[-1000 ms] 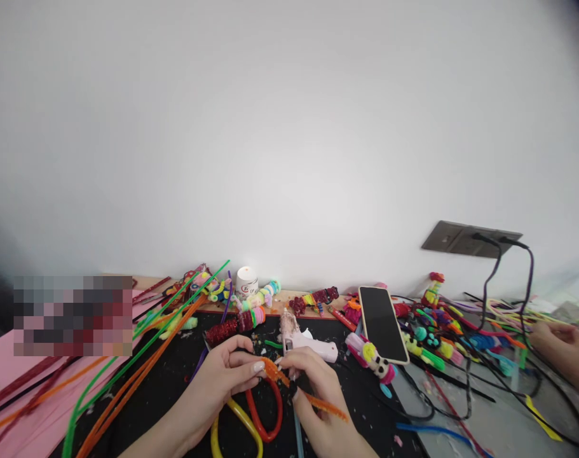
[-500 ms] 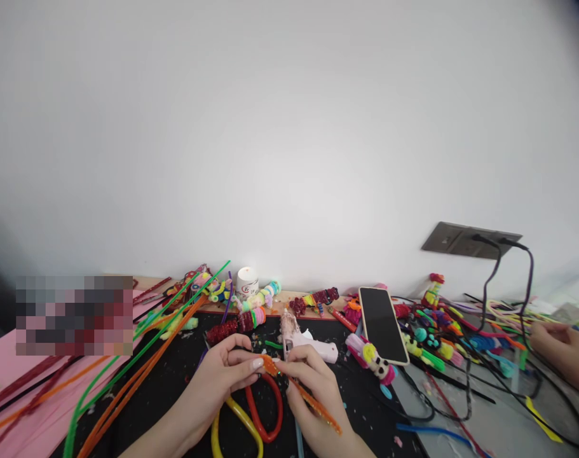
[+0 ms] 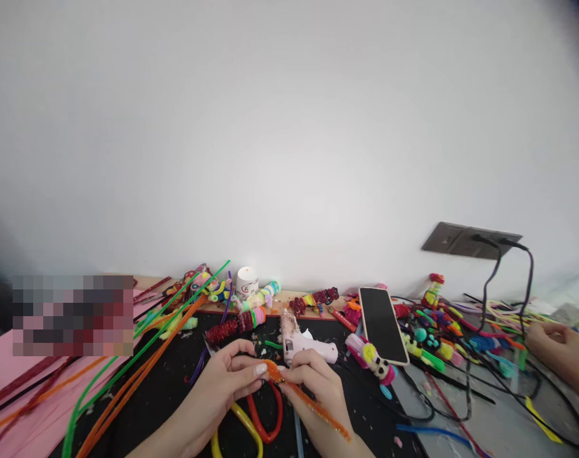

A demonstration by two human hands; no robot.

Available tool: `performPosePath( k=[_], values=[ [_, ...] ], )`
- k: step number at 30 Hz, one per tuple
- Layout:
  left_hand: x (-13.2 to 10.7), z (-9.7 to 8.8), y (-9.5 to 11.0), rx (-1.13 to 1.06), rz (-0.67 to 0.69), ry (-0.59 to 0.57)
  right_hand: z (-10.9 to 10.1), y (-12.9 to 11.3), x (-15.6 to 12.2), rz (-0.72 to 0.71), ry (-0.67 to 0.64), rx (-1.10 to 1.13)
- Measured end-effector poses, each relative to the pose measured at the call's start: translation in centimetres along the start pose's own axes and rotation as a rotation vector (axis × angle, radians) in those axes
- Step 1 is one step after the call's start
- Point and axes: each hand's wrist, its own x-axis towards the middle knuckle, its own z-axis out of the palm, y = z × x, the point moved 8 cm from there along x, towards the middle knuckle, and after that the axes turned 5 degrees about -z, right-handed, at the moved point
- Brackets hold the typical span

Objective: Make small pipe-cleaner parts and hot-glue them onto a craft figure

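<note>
Left fingers (image 3: 250,375) and right fingers (image 3: 309,374) are pinching an orange pipe cleaner (image 3: 320,411), seemingly coiling it, the next turn needing steady tension

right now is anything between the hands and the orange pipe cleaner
Nothing visible: the left hand and right hand both hold the orange pipe cleaner. The glue gun lies beyond them, not between.

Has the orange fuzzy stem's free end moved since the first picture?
Yes, downward in view: the orange fuzzy stem now ends farther below the unmoved phone.
</note>
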Motion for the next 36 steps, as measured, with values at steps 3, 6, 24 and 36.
performPosePath(
  k=[3,6,24,36],
  values=[
    [-0.1,0.2,0.0,0.002,0.005,-0.009,-0.1,-0.1,0.0,-0.017,0.008,-0.002],
    [-0.2,0.1,-0.1,0.009,0.007,0.006,-0.3,-0.3,0.1,-0.030,0.016,0.007],
    [-0.7,0.9,2.4,0.637,0.403,-0.076,-0.6,1.4,0.5,0.207,0.100,0.303],
    [-1.0,1.0,2.6,0.736,0.430,-0.056,-0.4,1.7,0.6,0.238,0.095,0.360]
  ],
)
